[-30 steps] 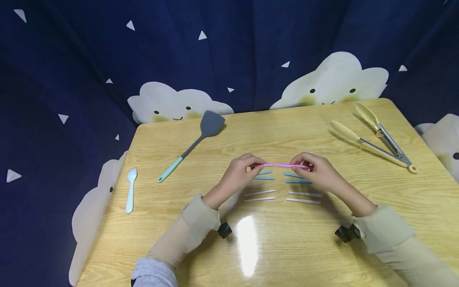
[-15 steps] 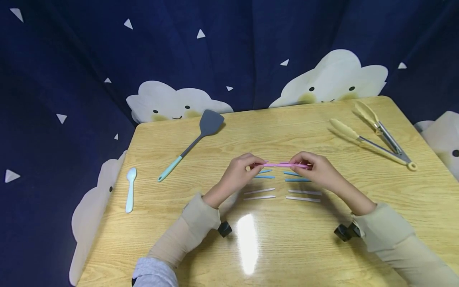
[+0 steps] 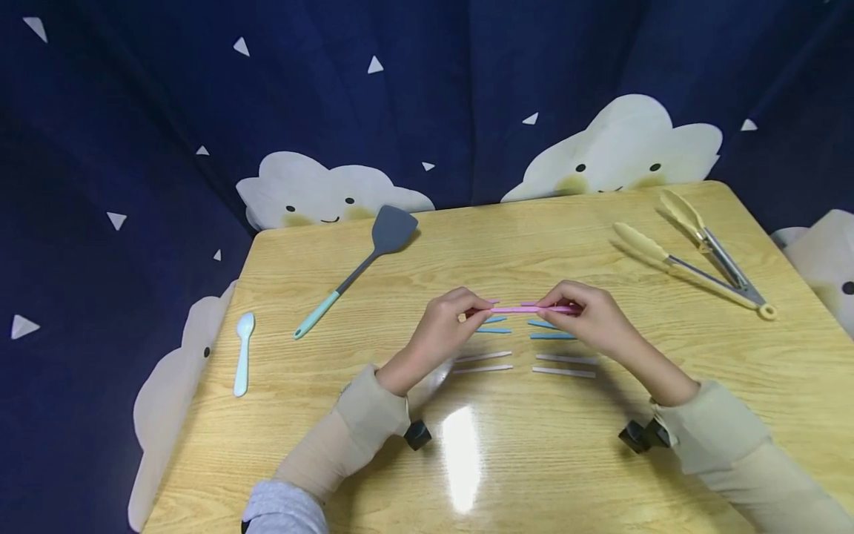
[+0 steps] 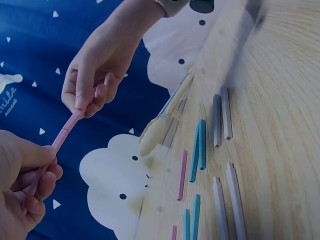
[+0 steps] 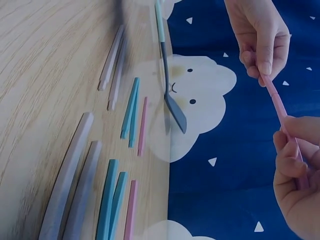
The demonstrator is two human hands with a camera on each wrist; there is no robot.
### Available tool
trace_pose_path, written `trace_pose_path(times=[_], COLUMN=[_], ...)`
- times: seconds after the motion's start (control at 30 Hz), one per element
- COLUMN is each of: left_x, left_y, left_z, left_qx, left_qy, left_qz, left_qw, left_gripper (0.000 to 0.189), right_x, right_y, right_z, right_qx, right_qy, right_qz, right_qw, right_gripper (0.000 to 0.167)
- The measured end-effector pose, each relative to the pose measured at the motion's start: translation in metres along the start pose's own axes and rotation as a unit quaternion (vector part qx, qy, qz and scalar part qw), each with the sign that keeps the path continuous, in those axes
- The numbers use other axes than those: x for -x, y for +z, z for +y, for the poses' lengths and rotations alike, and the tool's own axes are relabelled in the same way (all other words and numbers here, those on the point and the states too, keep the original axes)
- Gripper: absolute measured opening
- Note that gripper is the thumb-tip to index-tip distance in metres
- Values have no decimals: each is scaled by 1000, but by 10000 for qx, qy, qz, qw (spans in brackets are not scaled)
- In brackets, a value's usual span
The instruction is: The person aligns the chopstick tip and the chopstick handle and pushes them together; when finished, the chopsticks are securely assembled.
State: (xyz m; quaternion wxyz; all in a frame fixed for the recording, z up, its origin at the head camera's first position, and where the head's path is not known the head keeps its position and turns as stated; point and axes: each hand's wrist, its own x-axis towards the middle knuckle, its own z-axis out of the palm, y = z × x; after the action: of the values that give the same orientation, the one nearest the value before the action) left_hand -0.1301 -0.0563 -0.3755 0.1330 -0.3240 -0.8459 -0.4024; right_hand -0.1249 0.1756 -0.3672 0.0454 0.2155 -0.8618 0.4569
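Two pink chopstick halves meet end to end as one pink chopstick (image 3: 514, 310), raised above the table between my hands. My left hand (image 3: 443, 322) pinches its left part and my right hand (image 3: 587, 311) pinches its right part. A thin seam crosses the chopstick in both wrist views, nearer the left hand's fingertips in the right wrist view. Below it lie another pink half (image 4: 182, 175) and a second pink half (image 5: 142, 127). Blue halves (image 3: 552, 337) and pale white halves (image 3: 563, 372) lie in left and right pairs.
A spatula (image 3: 394, 230) lies at the back left, a pale blue spoon (image 3: 245, 356) near the left edge. Open tongs (image 3: 723, 263) rest at the back right of the wooden table (image 3: 534, 475). A dark blue curtain (image 3: 454, 96) hangs behind.
The two pink halves have come together into one line and rise slightly off the table. Other pink halves now show behind them. Both hands keep their pinch.
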Motion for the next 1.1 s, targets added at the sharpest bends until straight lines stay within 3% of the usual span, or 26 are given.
trace_pose_path(times=[0.37,0.53,0.63,0.73,0.9,1.1], left_x=[2,3,4,4,0,0], left_y=[0,2,4,4,3,0], left_z=[2,1,1,0,3,3], left_qx=[-36,4,-11,-139,-935,-2152], left_qy=[65,121,118,44,49,443], left_qz=[312,405,416,296,-162,-532], left_qw=[9995,9991,9991,9995,9955,9741], left_gripper=[5,5,5,6,8,5], right_x=[-1,-1,-1,-1,-3,-9], right_y=[4,5,6,7,4,6], right_z=[-9,-23,-16,-3,6,14], right_qx=[-29,-58,6,36,-46,-76], right_qy=[-275,-633,-734,-539,-135,39], right_qz=[244,336,337,202,-95,-476], right_qw=[9993,9974,9967,9983,9999,9988], right_gripper=[9,13,14,12,7,9])
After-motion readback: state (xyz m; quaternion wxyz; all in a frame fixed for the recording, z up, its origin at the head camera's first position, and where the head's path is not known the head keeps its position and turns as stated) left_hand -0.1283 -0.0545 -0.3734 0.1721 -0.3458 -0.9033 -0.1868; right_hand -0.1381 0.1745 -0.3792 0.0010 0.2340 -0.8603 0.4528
